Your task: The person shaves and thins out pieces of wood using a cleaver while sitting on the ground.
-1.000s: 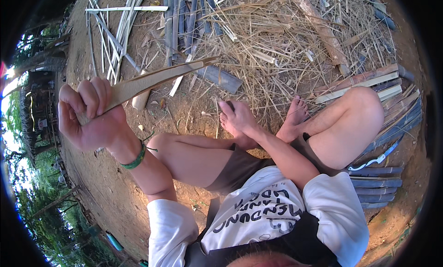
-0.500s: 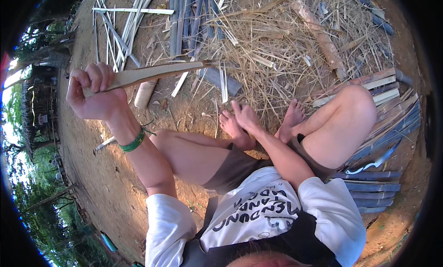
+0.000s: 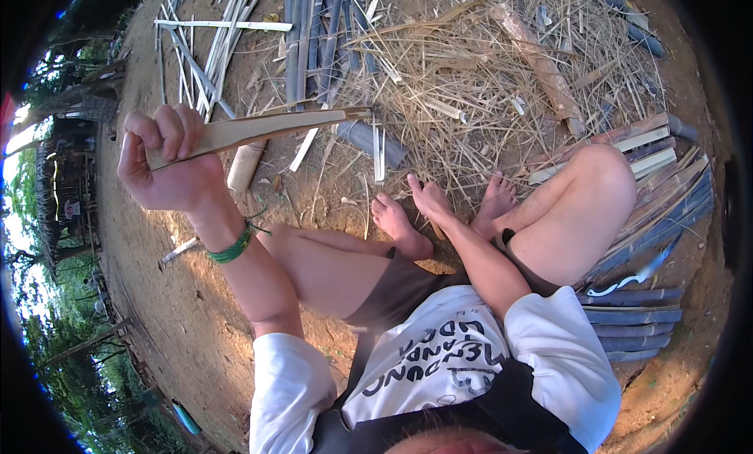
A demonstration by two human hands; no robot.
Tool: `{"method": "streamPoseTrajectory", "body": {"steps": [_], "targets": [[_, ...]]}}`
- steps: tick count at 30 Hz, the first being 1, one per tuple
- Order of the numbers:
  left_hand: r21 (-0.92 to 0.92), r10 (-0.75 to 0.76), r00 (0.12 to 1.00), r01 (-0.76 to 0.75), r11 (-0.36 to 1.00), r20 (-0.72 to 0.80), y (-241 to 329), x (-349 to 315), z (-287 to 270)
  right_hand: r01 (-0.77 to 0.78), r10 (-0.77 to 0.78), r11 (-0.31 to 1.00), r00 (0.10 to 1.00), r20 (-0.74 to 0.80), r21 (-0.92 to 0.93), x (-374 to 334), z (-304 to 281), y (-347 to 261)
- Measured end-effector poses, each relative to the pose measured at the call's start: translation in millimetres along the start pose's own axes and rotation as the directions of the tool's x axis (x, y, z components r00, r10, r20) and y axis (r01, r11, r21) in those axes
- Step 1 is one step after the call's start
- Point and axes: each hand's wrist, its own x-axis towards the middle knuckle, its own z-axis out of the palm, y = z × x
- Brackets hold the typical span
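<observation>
My left hand (image 3: pixel 169 160) is raised at the left, its fingers wrapped round the wide end of a long, flat, tapering tan wooden piece (image 3: pixel 263 129). The piece has a brown lower edge and points right to a thin dark tip. Low between my feet, my right hand (image 3: pixel 429 201) is closed with one digit stretched out. Its other fingers are curled, and what they hold, if anything, is hidden. A short brown strip shows just below it. Pale split strips (image 3: pixel 380 156) lie ahead of my foot, beside a dark bamboo length (image 3: pixel 370 140).
Shavings (image 3: pixel 463 70) cover the ground ahead, with a brown log (image 3: pixel 541 66) among them. Dark bamboo lengths (image 3: pixel 314 42) and pale strips (image 3: pixel 227 50) lie at the far left. Split bamboo (image 3: pixel 667 203) is stacked at my right, near a curved white-edged tool (image 3: pixel 620 285).
My left hand has shifted slightly right and down with the wooden piece. My right hand has moved a little to the right, its stretched digit remaining out.
</observation>
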Motion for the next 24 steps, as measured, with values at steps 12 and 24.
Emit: {"method": "streamPoseTrajectory", "body": {"steps": [12, 24], "targets": [[0.279, 0.225, 0.838, -0.092, 0.956, -0.497, -17.1, 13.4, 6.7, 0.494, -0.519, 0.799, 0.855, -0.023, 0.344, -90.6, -11.0, -112.7], [0.19, 0.181, 0.859, -0.1, 0.977, -0.479, -33.8, 37.1, 14.9, -0.031, 0.0, 0.947, 0.995, 0.095, 0.319, -16.5, 8.1, -23.0]]}}
